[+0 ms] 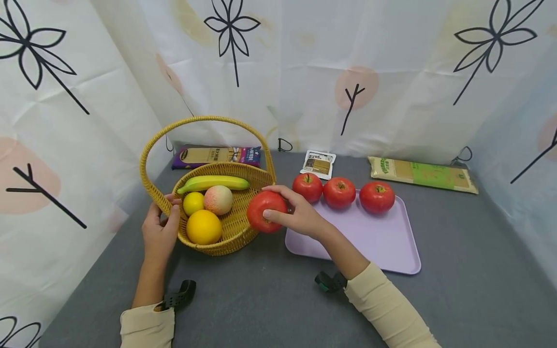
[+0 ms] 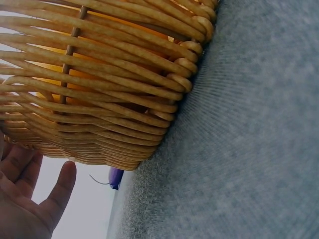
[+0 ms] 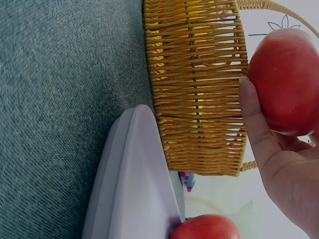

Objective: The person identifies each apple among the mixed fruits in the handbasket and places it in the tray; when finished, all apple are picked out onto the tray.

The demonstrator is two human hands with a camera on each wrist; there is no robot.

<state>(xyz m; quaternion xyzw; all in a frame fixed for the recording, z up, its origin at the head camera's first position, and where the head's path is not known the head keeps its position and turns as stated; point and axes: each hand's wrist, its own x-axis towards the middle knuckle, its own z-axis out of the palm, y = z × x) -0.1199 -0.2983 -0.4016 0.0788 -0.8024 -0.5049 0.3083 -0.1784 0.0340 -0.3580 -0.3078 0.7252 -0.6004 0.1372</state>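
Note:
At its left side, the yellow wicker basket (image 1: 235,241) is held by my left hand (image 1: 161,229), with fingers at the rim by the foot of the handle. In the left wrist view the thumb (image 2: 62,189) lies against the weave. My right hand (image 1: 300,215) grips a red apple (image 1: 263,212) over the basket's right rim; in the right wrist view this apple is level with the rim's top. Inside the basket lie a banana (image 1: 213,183), a peach (image 1: 218,200), a lemon (image 1: 193,204) and an orange (image 1: 204,227).
Right of the basket is a lilac tray (image 1: 374,241) with three red apples (image 1: 339,193) along its back edge. Behind stand a purple packet (image 1: 217,155), a small white sachet (image 1: 318,164) and a long green-and-cream packet (image 1: 422,175). A patterned curtain (image 1: 304,96) closes the back.

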